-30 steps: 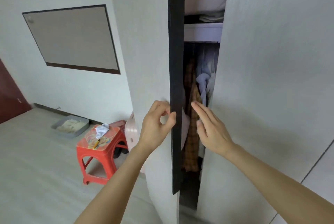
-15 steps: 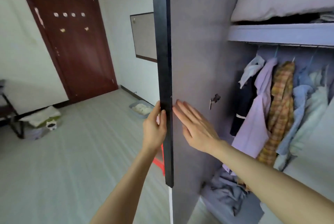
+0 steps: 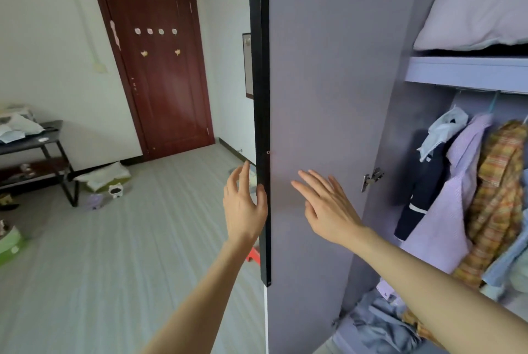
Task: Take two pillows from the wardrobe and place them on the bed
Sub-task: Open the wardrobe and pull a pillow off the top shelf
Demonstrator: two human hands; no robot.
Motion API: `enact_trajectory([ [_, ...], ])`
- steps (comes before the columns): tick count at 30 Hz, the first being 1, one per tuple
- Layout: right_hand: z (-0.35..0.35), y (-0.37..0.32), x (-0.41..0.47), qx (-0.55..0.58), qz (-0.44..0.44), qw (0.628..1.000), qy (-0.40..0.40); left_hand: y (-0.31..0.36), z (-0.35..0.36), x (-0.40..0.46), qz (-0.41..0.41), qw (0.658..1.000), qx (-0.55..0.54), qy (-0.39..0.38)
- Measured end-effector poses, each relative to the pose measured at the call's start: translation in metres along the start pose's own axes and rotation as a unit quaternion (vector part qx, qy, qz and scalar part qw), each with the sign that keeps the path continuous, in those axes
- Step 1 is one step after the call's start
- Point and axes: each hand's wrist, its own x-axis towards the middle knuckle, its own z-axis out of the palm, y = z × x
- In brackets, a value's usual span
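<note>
The wardrobe door [image 3: 320, 96] stands swung wide, its black edge [image 3: 261, 125] facing me. My left hand [image 3: 243, 208] rests loosely against that edge, thumb on the front, fingers spread behind it. My right hand [image 3: 328, 208] lies flat with fingers apart on the door's grey inner face. A white pillow [image 3: 480, 7] sits on the upper shelf [image 3: 468, 72] at the top right; any second pillow is hidden. No bed is in view.
Hanging clothes [image 3: 468, 188] fill the rail below the shelf, with crumpled garments [image 3: 377, 322] on the wardrobe floor. A dark red room door [image 3: 160, 68] is at the back, a black table [image 3: 31, 150] at the left, and a red stool [image 3: 253, 255] behind the wardrobe door.
The wardrobe door has swung from nearly shut to wide open, exposing shelf, pillow and clothes. My left hand's pinch on the edge has loosened; my right hand moved onto the inner face.
</note>
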Motion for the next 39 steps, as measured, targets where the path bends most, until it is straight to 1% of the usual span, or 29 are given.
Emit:
enact_trajectory([
  [1,-0.001,0.009,-0.009,-0.002,0.006,1.0,0.01,0.002,0.005,-0.014,0.032,0.999,0.02,0.018],
  [2,-0.002,0.018,-0.018,-0.003,0.013,1.0,0.016,0.004,0.01,-0.027,0.066,0.997,0.038,0.016],
  [4,-0.008,0.039,-0.042,-0.009,0.039,0.999,0.014,0.011,0.027,-0.047,0.123,0.99,0.054,-0.032],
  [5,-0.014,0.05,-0.055,-0.015,0.051,0.999,0.012,0.016,0.036,-0.052,0.138,0.987,0.056,-0.059],
  [7,-0.027,0.074,-0.085,-0.038,0.072,0.996,0.022,0.031,0.061,-0.058,0.151,0.981,0.046,-0.11],
  [11,-0.071,0.121,-0.148,-0.077,0.15,0.985,0.049,0.082,0.119,-0.063,0.167,0.965,-0.005,-0.201],
  [14,-0.115,0.15,-0.189,-0.134,0.21,0.966,0.071,0.136,0.167,-0.065,0.213,0.94,-0.077,-0.254],
  [16,-0.149,0.168,-0.214,-0.184,0.256,0.945,0.083,0.185,0.198,-0.065,0.247,0.916,-0.138,-0.283],
  [18,-0.177,0.181,-0.227,-0.221,0.295,0.925,0.098,0.231,0.221,-0.061,0.282,0.895,-0.183,-0.294],
  [20,-0.202,0.193,-0.236,-0.25,0.325,0.905,0.114,0.278,0.239,-0.055,0.291,0.877,-0.225,-0.308],
  [22,-0.222,0.204,-0.239,-0.275,0.342,0.89,0.122,0.318,0.255,-0.046,0.297,0.862,-0.248,-0.327],
  [24,-0.239,0.212,-0.24,-0.292,0.361,0.877,0.125,0.353,0.27,-0.038,0.313,0.844,-0.245,-0.36],
  [26,-0.248,0.217,-0.24,-0.298,0.374,0.868,0.133,0.377,0.278,-0.032,0.294,0.818,-0.266,-0.417],
  [27,-0.251,0.218,-0.242,-0.303,0.383,0.861,0.14,0.389,0.278,-0.031,0.256,0.791,-0.31,-0.462],
  [29,-0.25,0.216,-0.246,-0.291,0.4,0.856,0.152,0.4,0.276,-0.031,0.148,0.729,-0.397,-0.538],
  [30,-0.249,0.214,-0.248,-0.286,0.403,0.855,0.158,0.402,0.274,-0.031,0.111,0.708,-0.432,-0.547],
  [32,-0.245,0.204,-0.251,-0.265,0.417,0.851,0.179,0.397,0.27,-0.029,0.076,0.691,-0.473,-0.541],
  [34,-0.24,0.189,-0.253,-0.225,0.438,0.848,0.194,0.389,0.26,-0.027,0.059,0.677,-0.494,-0.543],
  [36,-0.233,0.171,-0.253,-0.193,0.456,0.839,0.225,0.377,0.246,-0.029,0.076,0.656,-0.498,-0.562],
  [39,-0.218,0.142,-0.255,-0.153,0.464,0.828,0.274,0.357,0.223,-0.035,0.12,0.601,-0.515,-0.599],
])
